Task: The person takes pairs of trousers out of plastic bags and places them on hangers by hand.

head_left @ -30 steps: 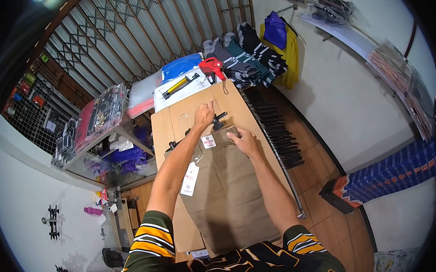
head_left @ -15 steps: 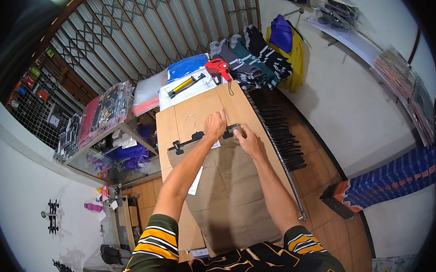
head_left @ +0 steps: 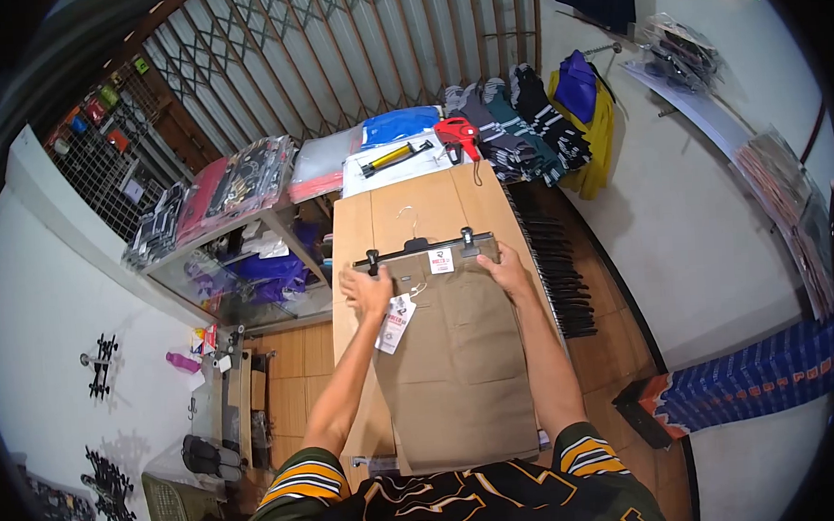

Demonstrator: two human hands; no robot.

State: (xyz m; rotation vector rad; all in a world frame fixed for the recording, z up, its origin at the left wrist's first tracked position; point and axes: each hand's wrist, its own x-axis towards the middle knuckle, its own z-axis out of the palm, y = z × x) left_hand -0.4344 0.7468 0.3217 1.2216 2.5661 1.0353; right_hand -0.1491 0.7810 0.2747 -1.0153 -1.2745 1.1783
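Note:
Khaki trousers (head_left: 460, 353) lie folded on the wooden table (head_left: 358, 216), their waistband clipped to a black clip hanger (head_left: 435, 247) with a metal hook. A white label (head_left: 442, 261) is on the waistband, and a white hang tag (head_left: 396, 322) dangles at the left side. My left hand (head_left: 369, 291) is at the left waistband corner, just below the left clip, with thumb and fingers apart. My right hand (head_left: 507, 269) grips the right waistband corner beside the right clip, thumb on top and fingers partly hidden.
Behind the table lie a yellow hand pump (head_left: 397, 158) and a red tool (head_left: 458, 139). Packaged clothes (head_left: 243, 180) sit on a glass case at left. Black hangers (head_left: 556, 272) hang along the table's right side. Striped garments (head_left: 533, 127) are stacked at the back.
My left hand has moved from the right clip to the left waistband corner. My right hand stays at the right corner. The right clip is now uncovered, and the view has shifted.

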